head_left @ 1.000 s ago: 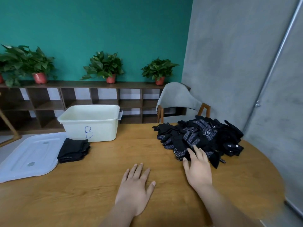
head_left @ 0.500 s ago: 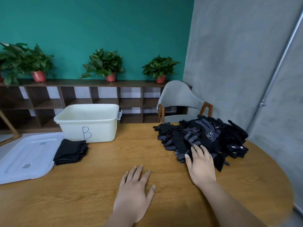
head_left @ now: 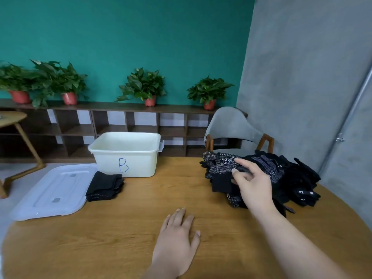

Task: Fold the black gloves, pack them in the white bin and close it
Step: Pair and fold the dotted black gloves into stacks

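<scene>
A heap of black dotted gloves (head_left: 281,178) lies at the right of the wooden table (head_left: 130,228). My right hand (head_left: 251,184) is over the heap's left part and pinches one glove (head_left: 221,168) between thumb and fingers, lifting it a little. My left hand (head_left: 177,244) lies flat on the table near the front, fingers straight, holding nothing. The white bin (head_left: 125,154), marked with a blue B, stands open at the back left. A small stack of folded black gloves (head_left: 104,186) sits in front of it. The bin's lid (head_left: 54,194) lies flat at the left edge.
A grey chair (head_left: 233,129) stands behind the table at the right. A low dark shelf (head_left: 80,129) with several potted plants runs along the teal wall. A second wooden table (head_left: 12,119) shows at far left. A grey wall closes in on the right.
My right hand moved from the heap's near edge up onto the gloves and took hold of one. The left hand stayed flat on the table. The view shifted.
</scene>
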{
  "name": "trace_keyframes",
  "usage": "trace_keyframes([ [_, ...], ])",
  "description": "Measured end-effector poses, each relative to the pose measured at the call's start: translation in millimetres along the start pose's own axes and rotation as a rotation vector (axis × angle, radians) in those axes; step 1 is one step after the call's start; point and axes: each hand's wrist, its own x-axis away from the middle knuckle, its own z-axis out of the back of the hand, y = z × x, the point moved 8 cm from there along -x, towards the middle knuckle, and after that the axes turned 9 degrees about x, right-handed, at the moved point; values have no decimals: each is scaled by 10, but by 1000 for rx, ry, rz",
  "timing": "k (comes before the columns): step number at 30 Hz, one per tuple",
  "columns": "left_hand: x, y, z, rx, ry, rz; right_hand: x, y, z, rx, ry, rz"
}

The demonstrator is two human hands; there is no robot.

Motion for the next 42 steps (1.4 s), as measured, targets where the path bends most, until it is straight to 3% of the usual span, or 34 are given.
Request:
trace_keyframes([
  [2,10,-8,33,16,19,11,10,250,-92,45,-85,-140],
  [4,26,-24,54,31,35,32,73,546,-167,492,-220,-168],
  [6,45,-34,54,27,44,40,242,785,-222,928,-311,-68],
  [8,52,-42,41,22,40,46,430,800,-318,1038,-289,137],
  [12,34,-53,17,15,29,62,736,784,-626,1043,-402,364],
  [17,51,-67,-1,35,30,74,816,665,-722,1012,-376,419],
  [24,1,-246,103,318,161,171,569,-126,-582,626,-380,416],
  [29,69,-291,210,407,256,237,210,-449,-455,375,-366,225],
  [33,94,-320,241,423,283,249,33,-521,-407,379,-341,198],
  [38,89,-325,249,419,287,233,86,-817,-206,344,-95,392],
  [42,82,-288,254,378,287,212,404,-502,-447,580,-261,550],
])
